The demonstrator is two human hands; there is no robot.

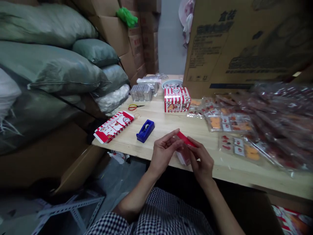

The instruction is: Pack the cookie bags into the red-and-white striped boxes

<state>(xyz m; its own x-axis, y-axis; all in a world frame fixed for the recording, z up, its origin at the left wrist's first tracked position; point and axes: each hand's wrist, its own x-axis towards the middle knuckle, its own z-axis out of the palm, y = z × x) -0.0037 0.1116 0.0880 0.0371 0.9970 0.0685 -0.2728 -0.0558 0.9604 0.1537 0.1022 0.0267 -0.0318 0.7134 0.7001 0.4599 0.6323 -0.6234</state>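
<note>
Left hand (pixel 162 151) and right hand (pixel 202 160) both pinch red carton (pixel 186 139) near table (pixel 157 114) edge; blue tape dispenser (pixel 146 132) stands to left

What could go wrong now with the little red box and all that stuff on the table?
The red box is held near the front edge of the table, so it might fall if the left hand and right hand slip.
The scissors lie uncovered, so their tip could poke someone reaching past.
The plastic packets are heaped up, so a bump might make some slide.
</note>
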